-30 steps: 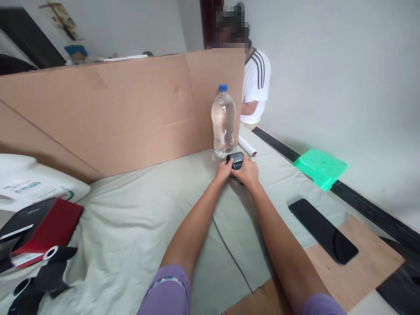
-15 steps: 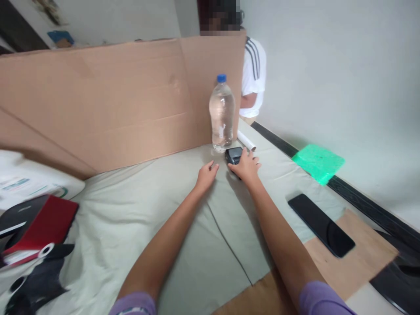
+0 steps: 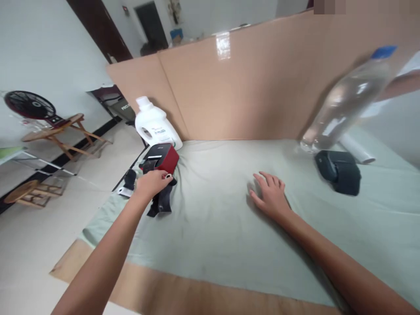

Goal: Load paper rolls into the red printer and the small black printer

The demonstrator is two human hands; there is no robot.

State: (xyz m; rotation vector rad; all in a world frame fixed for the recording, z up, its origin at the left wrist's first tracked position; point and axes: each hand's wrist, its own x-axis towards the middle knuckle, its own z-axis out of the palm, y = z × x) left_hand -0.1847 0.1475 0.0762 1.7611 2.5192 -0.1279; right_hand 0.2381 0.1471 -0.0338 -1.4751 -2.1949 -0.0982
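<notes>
At the left of the table, my left hand [image 3: 151, 183] has its fingers closed at the end of a black ribbon roll [image 3: 168, 176] with a white core. A loose black strip hangs below it over the cloth. Just behind that hand sits a red and black box-shaped device [image 3: 169, 159]. My right hand [image 3: 271, 194] is low over the middle of the cloth, fingers spread, holding nothing. Away to its right lies a small black device [image 3: 339, 172], untouched by either hand.
A cardboard panel [image 3: 236, 96] stands along the back of the cloth-covered table [image 3: 213, 232]. In front of it are a white jug [image 3: 157, 124], a clear bottle [image 3: 348, 105] with a blue cap, and a white paper roll [image 3: 357, 148]. A fan [image 3: 31, 105] is on a wooden stool at left.
Both hands have left the small black device. My left hand has travelled to the ribbon roll on the left, my right hand to mid-table. The view has swung left.
</notes>
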